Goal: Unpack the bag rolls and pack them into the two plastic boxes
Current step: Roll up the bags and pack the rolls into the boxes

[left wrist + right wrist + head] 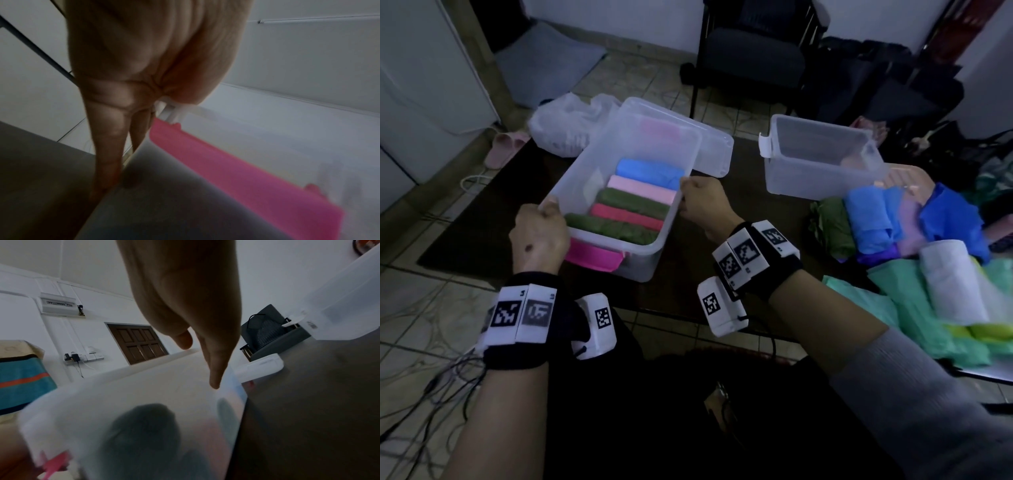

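Head view first, from the left: the left hand (539,236) curls over the near-left corner of the filled plastic box (582,171), its grip closed round the rim there. The box sits tilted on the dark bench (722,274), its near end carrying a pink latch (594,257). Inside, bag rolls (631,209) lie side by side in a row: green, red, green, pink, blue. The right hand (703,205) pinches the right-hand rim, thumb side up. Further right stands the second plastic box (822,161), which looks empty, apart from the first. At the far right a loose heap of unpacked bags (914,246) in blue, green, purple and white lies on the bench.

My judgement: the box is thin, translucent plastic, light but flexible, so its walls may bow under a one-sided pull; holding two opposite rims, as now, keeps it level. The smooth rim could slip, so the corners and the latch end are the surer holds. The rolls are soft, light and squashable, unlikely to break, best taken round the middle so they do not unroll.
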